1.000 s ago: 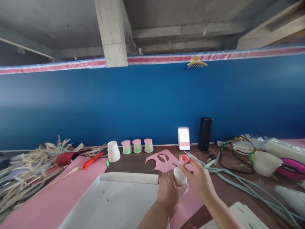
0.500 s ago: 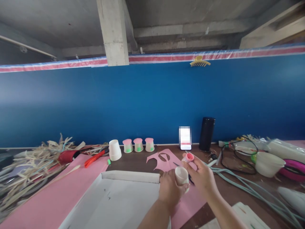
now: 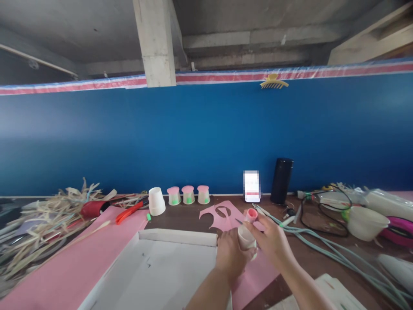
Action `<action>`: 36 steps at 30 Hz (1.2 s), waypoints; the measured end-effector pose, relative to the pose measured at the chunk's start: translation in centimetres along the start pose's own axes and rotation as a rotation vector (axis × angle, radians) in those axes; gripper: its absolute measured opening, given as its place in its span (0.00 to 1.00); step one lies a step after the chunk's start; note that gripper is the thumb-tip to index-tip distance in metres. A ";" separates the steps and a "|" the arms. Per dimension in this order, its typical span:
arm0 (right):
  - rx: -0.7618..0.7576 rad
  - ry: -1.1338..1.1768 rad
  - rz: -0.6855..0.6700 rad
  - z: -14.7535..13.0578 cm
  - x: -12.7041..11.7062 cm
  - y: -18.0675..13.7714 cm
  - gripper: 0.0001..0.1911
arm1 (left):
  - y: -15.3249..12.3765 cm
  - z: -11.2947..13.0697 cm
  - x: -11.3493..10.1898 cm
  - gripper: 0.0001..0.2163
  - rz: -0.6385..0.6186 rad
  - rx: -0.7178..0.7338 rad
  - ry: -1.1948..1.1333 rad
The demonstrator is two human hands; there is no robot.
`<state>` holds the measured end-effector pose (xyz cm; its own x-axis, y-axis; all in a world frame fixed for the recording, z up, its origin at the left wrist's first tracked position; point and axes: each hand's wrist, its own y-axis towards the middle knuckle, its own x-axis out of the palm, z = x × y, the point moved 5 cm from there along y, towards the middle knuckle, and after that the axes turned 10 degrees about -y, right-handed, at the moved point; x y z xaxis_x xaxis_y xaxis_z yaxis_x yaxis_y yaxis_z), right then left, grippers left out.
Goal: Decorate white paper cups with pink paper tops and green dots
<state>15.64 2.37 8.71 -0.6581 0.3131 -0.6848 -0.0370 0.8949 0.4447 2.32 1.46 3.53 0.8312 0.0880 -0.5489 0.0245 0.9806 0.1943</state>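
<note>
The left hand (image 3: 231,252), part-closed, wraps a near-upright white paper cup (image 3: 247,239); the right hand (image 3: 270,237), pinched nearly closed, holds a small pink cylinder (image 3: 251,215) at the cup's one o'clock.

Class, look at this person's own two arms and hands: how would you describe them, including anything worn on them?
The left grip and right grip are ungloved hands. The left forearm and right forearm are bare as far as they show, without sleeves, watch or bracelet. No ring or marking can be made out.
</note>
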 end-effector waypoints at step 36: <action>-0.144 0.211 -0.246 -1.6 -0.4 -0.8 0.17 | 0.1 -0.1 0.1 0.19 -0.015 0.036 0.030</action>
<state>14.69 1.03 9.56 -0.7566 0.0081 -0.6538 -0.3095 0.8764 0.3690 2.32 1.53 3.45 0.8134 0.0787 -0.5764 0.0578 0.9750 0.2147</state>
